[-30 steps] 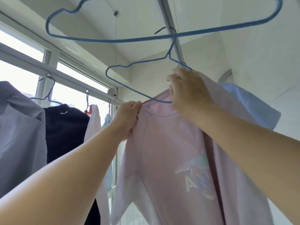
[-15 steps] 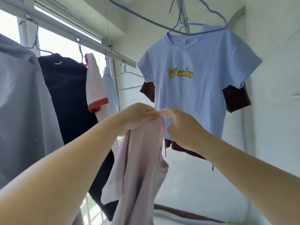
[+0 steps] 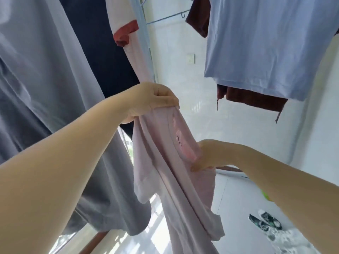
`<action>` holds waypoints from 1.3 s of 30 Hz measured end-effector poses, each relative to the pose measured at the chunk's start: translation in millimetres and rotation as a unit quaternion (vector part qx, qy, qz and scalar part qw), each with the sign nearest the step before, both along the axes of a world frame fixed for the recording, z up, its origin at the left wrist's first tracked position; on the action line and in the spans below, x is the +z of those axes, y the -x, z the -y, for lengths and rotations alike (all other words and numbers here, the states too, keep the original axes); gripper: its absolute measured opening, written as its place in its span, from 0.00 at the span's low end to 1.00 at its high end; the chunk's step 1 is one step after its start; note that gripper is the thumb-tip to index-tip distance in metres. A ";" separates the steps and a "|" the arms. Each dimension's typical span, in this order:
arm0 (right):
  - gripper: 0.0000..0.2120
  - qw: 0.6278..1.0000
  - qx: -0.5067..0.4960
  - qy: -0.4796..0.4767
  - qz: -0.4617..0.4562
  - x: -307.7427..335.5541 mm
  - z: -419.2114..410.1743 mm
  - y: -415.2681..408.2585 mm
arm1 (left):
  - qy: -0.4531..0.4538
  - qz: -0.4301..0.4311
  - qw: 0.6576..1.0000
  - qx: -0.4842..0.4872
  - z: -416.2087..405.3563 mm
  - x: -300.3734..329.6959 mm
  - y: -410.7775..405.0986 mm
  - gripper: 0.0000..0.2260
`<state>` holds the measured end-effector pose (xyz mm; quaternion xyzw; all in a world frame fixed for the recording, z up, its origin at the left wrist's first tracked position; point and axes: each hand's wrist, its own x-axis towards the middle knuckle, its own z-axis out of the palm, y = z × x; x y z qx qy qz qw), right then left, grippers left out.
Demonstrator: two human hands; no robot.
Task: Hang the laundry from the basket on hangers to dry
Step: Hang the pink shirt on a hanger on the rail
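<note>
A pale pink T-shirt (image 3: pixel 165 162) hangs bunched in the middle of the view, off any hanger. My left hand (image 3: pixel 152 101) grips its top edge, fingers curled over the fabric. Lower and to the right, my right hand (image 3: pixel 207 156) holds the shirt's body, thumb pressed against the cloth and the fingers hidden behind it. A thin blue wire hanger (image 3: pixel 165 18) shows at the top, between the hung clothes. The basket is out of view.
Hung clothes crowd the left: a grey shirt (image 3: pixel 45 88), a dark navy garment (image 3: pixel 102 44), a white shirt with a red cuff (image 3: pixel 126 32). A light blue T-shirt (image 3: pixel 266 44) over a maroon one (image 3: pixel 255 99) hangs top right. Patterned shoes (image 3: pixel 266 220) lie on the white tiled floor.
The view has dropped from the rail towards the floor. Both hands brought the pink shirt down off the hanger. My right hand has moved from the collar down to the shirt's body.
</note>
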<state>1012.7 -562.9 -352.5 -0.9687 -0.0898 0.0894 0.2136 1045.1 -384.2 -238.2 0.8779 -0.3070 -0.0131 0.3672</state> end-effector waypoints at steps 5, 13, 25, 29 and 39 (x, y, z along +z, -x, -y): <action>0.12 0.999 0.022 0.011 0.020 -38.5 -7.9 3.0 | 0.007 -0.053 0.997 0.060 -40.1 -42.9 7.4 0.06; 0.11 0.964 -0.059 -0.260 0.005 -74.4 -8.1 -1.4 | -0.042 -0.106 0.987 0.115 -109.0 -104.5 19.8 0.09; 0.14 0.900 -0.092 -0.420 0.071 -97.4 -35.8 -10.8 | 0.040 -0.234 0.939 0.249 -147.9 -161.0 53.5 0.10; 0.11 0.906 -0.080 -0.412 0.052 -94.0 -28.7 -4.6 | 0.087 -0.232 0.928 0.279 -147.0 -176.6 68.6 0.11; 0.22 0.927 0.002 -0.375 -0.015 -90.5 -5.0 9.6 | 0.246 -0.283 0.876 0.302 -131.3 -207.6 109.5 0.12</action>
